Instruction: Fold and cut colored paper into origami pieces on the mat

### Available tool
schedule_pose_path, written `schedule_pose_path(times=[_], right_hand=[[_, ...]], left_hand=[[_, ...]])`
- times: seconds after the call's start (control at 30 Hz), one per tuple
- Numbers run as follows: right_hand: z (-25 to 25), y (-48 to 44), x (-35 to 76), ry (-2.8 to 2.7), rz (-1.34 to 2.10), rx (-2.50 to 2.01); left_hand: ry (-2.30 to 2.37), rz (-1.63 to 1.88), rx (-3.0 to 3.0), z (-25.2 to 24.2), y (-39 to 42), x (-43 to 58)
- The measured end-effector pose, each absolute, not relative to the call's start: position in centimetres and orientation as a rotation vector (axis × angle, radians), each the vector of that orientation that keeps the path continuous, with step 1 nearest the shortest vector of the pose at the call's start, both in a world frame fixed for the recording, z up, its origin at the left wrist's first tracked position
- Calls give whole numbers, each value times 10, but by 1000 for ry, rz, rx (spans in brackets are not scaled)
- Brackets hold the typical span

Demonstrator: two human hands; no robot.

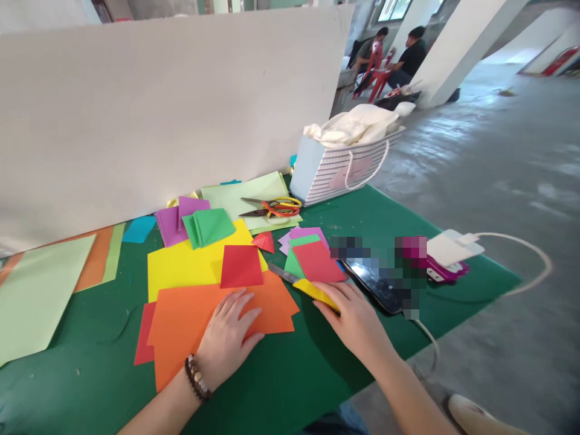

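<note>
— Green-topped counter (86,386) beside a grey concrete floor (480,181), with a tall pale board (158,109) along the far edge. And the hands?

— Left hand (226,341) flat on a sheet of orange paper (276,308), fingers (244,308) spread and pressing down. Dark beaded bracelet (196,377) around the wrist.

— Right hand?

— Right hand (356,320) just beside it, fingers (344,296) close together, tips against a zigzag-edged yellow piece (317,296). Grey metal blade (281,273) running from that piece toward the left fingers. Pinching or only touching: impossible to tell.

— Ahead of the fingers?

— Past the left fingers, a red paper square (241,266) on a yellow sheet (190,269), then folded green paper (212,226). Farther on, scissors (272,207) with looped yellow and red handles, lying on pale green paper (244,196).

— Any lettering?

— Nothing readable. Just right of the right fingers, a black phone (371,287) under a pixelated blur.

— And far beyond?

— Well past the fingers, a striped paper gift bag (330,175) with a rope handle, cream cloth (348,125) bunched in its top. Beyond the board, two seated people (389,60) near red plastic chairs (371,72).
</note>
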State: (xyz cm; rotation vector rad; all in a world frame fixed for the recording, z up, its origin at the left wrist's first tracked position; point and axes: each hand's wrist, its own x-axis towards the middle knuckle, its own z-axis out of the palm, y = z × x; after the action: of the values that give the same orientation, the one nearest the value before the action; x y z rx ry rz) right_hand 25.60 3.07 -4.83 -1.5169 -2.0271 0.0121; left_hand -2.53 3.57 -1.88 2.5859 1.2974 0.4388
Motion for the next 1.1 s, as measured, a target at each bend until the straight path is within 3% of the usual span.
schedule_pose_path(times=[0.43,0.7,0.93,1.1], right_hand=[[-51,31,234,-1956,-59,-1508],[-55,31,233,-1934,-81,-1453],[-50,31,232,-1914,-131,-1414],[-41,30,232,-1852,-199,-1301]], left_hand=[[1381,589,2467,-17,40,-20],[1700,799,2126,2,70,-45],[1676,814,2046,-2,109,-43],[1633,869,1922,15,94,-46]])
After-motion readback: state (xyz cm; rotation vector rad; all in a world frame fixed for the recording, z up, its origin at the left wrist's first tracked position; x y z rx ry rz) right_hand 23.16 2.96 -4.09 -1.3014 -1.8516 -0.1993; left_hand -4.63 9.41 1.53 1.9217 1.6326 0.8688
